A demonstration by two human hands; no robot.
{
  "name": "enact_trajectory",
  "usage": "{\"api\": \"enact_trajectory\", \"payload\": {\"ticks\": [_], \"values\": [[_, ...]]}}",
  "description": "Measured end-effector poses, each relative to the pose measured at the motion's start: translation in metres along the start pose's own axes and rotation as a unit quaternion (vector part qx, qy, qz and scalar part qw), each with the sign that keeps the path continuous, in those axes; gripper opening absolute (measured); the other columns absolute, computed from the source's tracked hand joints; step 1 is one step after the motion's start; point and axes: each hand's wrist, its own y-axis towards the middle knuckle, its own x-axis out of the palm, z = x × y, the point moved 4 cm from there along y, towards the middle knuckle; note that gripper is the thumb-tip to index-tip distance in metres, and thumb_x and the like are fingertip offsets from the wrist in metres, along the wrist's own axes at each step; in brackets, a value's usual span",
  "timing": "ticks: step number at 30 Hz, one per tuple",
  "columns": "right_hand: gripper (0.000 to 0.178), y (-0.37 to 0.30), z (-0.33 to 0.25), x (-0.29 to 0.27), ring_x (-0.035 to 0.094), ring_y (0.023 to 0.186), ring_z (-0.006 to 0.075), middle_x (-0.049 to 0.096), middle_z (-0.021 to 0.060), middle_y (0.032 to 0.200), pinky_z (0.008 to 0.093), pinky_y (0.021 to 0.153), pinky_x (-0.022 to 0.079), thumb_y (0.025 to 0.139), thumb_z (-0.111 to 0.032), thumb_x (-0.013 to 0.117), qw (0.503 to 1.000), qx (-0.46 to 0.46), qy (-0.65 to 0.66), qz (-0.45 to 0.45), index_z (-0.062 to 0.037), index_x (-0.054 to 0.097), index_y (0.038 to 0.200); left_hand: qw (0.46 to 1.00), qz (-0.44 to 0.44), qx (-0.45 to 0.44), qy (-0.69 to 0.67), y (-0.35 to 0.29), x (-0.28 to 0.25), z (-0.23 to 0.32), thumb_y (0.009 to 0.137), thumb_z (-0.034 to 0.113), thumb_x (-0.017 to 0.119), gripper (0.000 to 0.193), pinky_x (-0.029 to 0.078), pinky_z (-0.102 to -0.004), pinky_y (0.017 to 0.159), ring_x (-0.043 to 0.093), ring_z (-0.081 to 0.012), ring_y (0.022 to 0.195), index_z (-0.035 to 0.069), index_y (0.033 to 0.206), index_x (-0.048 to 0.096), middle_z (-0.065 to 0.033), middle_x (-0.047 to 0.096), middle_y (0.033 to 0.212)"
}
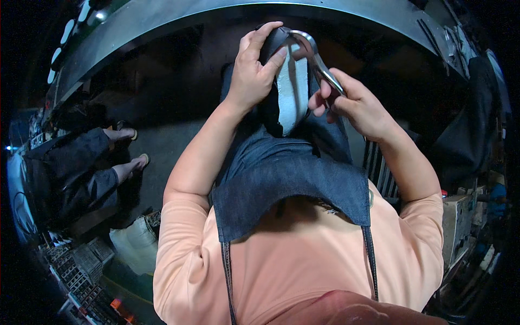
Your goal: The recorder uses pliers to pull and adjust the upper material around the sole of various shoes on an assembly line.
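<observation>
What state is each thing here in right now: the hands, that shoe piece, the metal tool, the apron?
left hand: closed around the shoe upper
right hand: gripping the tool's handles
shoe upper: held upright, pale inside showing
metal pincers: head hooked over the upper's top
denim apron: worn, draped over the lap

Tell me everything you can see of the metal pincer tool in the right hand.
The metal pincer tool looks like bare, shiny grey steel, with a curved, hooked head arching over the top of the dark shoe upper and its pale insole. Its slim handles slope down and to the right into the right hand, whose fingers wrap them. The left hand grips the upper beside the head. Whether the head is biting the material cannot be told.
</observation>
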Motion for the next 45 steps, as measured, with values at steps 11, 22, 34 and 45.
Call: {"api": "enact_trajectory", "payload": {"ticks": [11, 22, 34, 45], "values": [[0.017, 0.054, 0.08, 0.008, 0.063, 0.076, 0.0409, 0.062, 0.0188, 0.076, 0.0462, 0.066, 0.049, 0.082, 0.005, 0.05, 0.907, -0.21, -0.27, 0.247, -0.0028, 0.043, 0.096, 0.999, -0.03, -0.017, -0.018, 0.005, 0.002, -0.029, 0.091, 0.018, 0.062, 0.046, 0.04, -0.0311, 0.098, 0.054, -0.0188, 0.11, 0.013, 0.135, 0.049, -0.0113, 0.054, 0.122], [0.026, 0.065, 0.043, -0.008, 0.059, 0.093, 0.0158, 0.057, 0.01, 0.098, 0.0314, 0.085, 0.048, 0.08, 0.01, 0.039, 0.994, 0.035, -0.062, 0.084, -0.0042, 0.048, 0.1, 0.962, -0.042, -0.263, 0.053, -0.033, 0.039, -0.064, 0.092, 0.027, 0.052, 0.066, 0.043, -0.0448, 0.097, 0.056, -0.0488, 0.108, -0.012, 0.139, 0.025, -0.0377, 0.055, 0.116], [0.024, 0.082, 0.027, -0.039, 0.063, 0.086, 0.028, 0.063, 0.0158, 0.092, 0.0401, 0.079, 0.049, 0.087, -0.005, 0.051, 0.895, 0.149, -0.419, -0.046, -0.0021, 0.054, 0.11, 0.95, -0.079, -0.274, 0.125, -0.034, 0.052, -0.068, 0.097, 0.022, 0.04, 0.061, 0.037, -0.0456, 0.105, 0.045, -0.0485, 0.122, -0.014, 0.142, 0.019, -0.0384, 0.038, 0.135], [0.022, 0.101, 0.005, -0.042, 0.065, 0.082, 0.0298, 0.063, 0.0161, 0.083, 0.0406, 0.077, 0.051, 0.088, -0.003, 0.048, 0.834, 0.131, -0.524, -0.118, 0.0014, 0.05, 0.11, 0.943, -0.085, -0.301, 0.118, -0.032, 0.055, -0.065, 0.096, 0.023, 0.041, 0.061, 0.032, -0.0417, 0.108, 0.042, -0.0437, 0.128, -0.013, 0.141, 0.022, -0.0347, 0.039, 0.137]]}}
